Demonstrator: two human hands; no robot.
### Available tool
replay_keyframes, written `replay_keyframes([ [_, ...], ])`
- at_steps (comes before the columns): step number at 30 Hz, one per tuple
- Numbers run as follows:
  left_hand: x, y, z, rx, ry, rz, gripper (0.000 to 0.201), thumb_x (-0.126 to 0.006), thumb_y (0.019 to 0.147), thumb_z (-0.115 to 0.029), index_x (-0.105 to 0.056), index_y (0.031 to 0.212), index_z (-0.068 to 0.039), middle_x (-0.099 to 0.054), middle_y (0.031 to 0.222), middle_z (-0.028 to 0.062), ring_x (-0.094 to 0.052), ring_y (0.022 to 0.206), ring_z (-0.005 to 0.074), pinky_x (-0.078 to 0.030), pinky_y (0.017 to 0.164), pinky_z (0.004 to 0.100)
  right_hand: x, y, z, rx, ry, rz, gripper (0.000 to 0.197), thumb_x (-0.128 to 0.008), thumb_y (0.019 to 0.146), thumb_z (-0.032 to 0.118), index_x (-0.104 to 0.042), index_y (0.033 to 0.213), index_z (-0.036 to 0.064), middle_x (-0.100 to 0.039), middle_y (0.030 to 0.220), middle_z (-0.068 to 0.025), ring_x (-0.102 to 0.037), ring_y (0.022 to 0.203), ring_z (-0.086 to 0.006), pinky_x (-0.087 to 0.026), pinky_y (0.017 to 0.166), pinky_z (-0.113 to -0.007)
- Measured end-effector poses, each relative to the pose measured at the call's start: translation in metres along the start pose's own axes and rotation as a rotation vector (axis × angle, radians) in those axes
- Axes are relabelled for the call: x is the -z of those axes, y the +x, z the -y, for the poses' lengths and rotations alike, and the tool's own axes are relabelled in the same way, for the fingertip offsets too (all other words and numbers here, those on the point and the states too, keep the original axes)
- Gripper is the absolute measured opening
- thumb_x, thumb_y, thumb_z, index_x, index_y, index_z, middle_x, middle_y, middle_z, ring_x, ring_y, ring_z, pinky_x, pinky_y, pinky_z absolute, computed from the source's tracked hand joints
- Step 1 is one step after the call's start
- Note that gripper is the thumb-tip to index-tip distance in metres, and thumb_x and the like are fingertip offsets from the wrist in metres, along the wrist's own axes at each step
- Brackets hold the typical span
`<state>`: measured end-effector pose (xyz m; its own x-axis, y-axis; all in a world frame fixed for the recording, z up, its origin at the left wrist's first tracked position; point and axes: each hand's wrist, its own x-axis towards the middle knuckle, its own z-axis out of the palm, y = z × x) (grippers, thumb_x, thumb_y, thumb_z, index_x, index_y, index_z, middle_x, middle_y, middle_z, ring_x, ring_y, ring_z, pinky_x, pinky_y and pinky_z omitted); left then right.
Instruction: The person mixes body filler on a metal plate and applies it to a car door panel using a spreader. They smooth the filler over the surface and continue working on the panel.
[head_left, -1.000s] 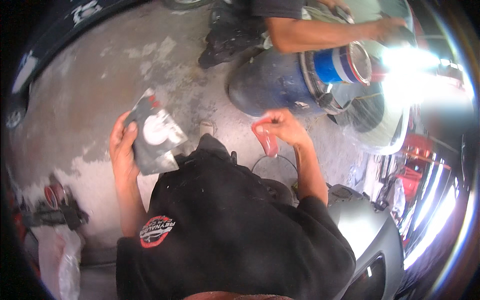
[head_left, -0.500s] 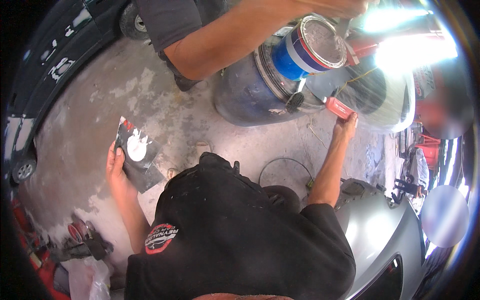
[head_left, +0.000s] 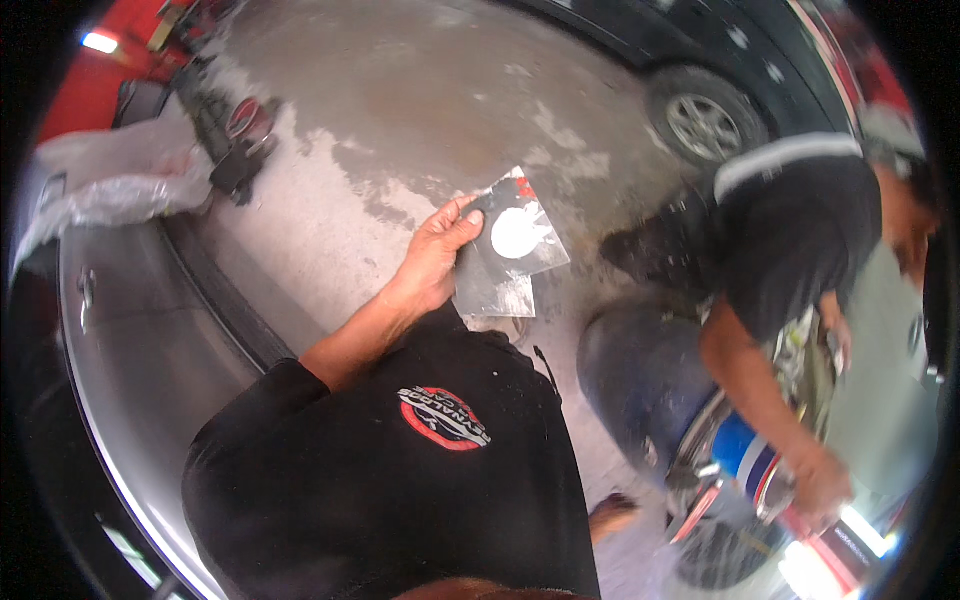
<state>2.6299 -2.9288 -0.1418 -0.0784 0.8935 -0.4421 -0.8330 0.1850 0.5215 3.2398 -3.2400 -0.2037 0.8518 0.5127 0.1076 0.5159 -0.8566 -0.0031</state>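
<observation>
Concrete flr point(head_left: 350, 110); dark plate point(head_left: 487, 248) pinched in L hand point(head_left: 443, 245), juts R.

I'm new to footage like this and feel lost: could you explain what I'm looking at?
No machine here: this is a person working bare-handed. A wide fisheye camera on their head looks down, so edges bend and the black shirt fills the lower middle. The left hand grips a dark flat plate bearing a white blob; a second sheet shows beneath it. What seems to be the right hand is a blur beside the shirt; I can't tell whether it holds anything. On the right, a co-worker's hand is near the top of a blue can by a drum. A silver-grey car is at the left.
</observation>
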Motion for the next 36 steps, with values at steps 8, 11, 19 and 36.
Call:
replay_keyframes([
  [8, 0.011, 0.021, 0.086, -0.421, 0.087, -0.257, 0.031, -0.061, 0.101, -0.012, -0.052, 0.129, -0.001, -0.069, 0.103, 0.0057, -0.065, 0.089, 0.0104, -0.054, 0.082, 0.028, -0.127, 0.016, 0.261, 0.184, 0.84, 0.851, 0.032, -0.059, 0.099, 0.034, -0.055, 0.087, 0.0041, -0.052, 0.074, -0.0021, -0.049, 0.061, -0.0144, -0.046, 0.058, -0.03],
  [11, 0.011, 0.04, 0.096, -0.57, 0.131, -0.275, 0.033, -0.06, 0.101, -0.012, -0.051, 0.131, 0.0, -0.068, 0.103, 0.006, -0.063, 0.09, 0.0089, -0.052, 0.08, 0.0262, -0.106, -0.021, 0.402, 0.684, 0.975, 1.131, 0.024, -0.059, 0.097, 0.016, -0.063, 0.113, -0.0014, -0.062, 0.095, -0.0042, -0.059, 0.082, -0.0132, -0.051, 0.075, -0.031],
  [19, 0.017, 0.067, 0.138, -0.779, 0.076, -0.35, 0.034, -0.061, 0.101, -0.014, -0.052, 0.132, -0.003, -0.066, 0.099, 0.0036, -0.059, 0.087, 0.0063, -0.05, 0.076, 0.0235, -0.097, -0.126, 0.525, 0.895, 1.259, 1.925, 0.017, -0.061, 0.1, 0.012, -0.056, 0.115, 0.0038, -0.063, 0.111, -0.0062, -0.063, 0.097, -0.0172, -0.056, 0.087, -0.045],
  [36, 0.002, 0.134, 0.068, -0.789, -0.392, -0.482, 0.041, -0.057, 0.101, -0.039, -0.056, 0.129, -0.009, -0.066, 0.122, 0.0072, -0.067, 0.109, 0.0229, -0.056, 0.094, 0.043, -0.12, 0.065, 0.787, 0.45, 1.592, 1.914, 0.031, -0.062, 0.097, 0.016, -0.06, 0.123, -0.0001, -0.065, 0.123, -0.011, -0.062, 0.114, -0.026, -0.05, 0.1, -0.047],
])
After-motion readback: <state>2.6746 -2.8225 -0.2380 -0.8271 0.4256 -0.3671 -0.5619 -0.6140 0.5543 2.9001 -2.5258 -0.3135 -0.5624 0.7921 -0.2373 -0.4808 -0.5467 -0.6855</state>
